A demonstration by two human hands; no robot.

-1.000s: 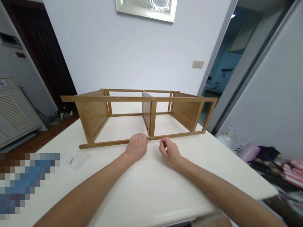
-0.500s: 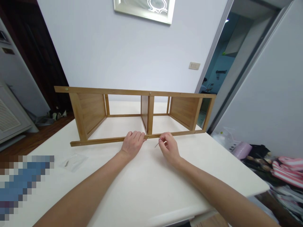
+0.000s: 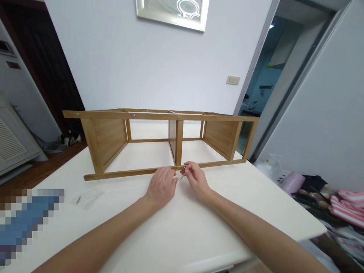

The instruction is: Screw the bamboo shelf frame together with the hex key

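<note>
At the center of the frame, I lean both bare arms over a broad, smooth white table point(image 3: 170, 235), where a light-brown wooden rack with rectangular panels point(image 3: 179, 142) stretches across the middle of the picture. My right hand point(image 3: 196, 178), just right of center, pinches a thin, silvery metal rod-like tool point(image 3: 182, 176) between thumb and fingers, close beside the rack's narrow brown lower rail point(image 3: 122, 174). My left hand point(image 3: 161, 186), just left of center, rests at that rail with its fingers curled (whether they grip the wood I cannot tell) and its thumb pointing toward the tool. At lower left, a crumpled clear plastic bag point(image 3: 92, 197) lies on the table with a small, dark, slim piece point(image 3: 78, 199). A silver-framed picture point(image 3: 170, 19) hangs at top center.
</note>
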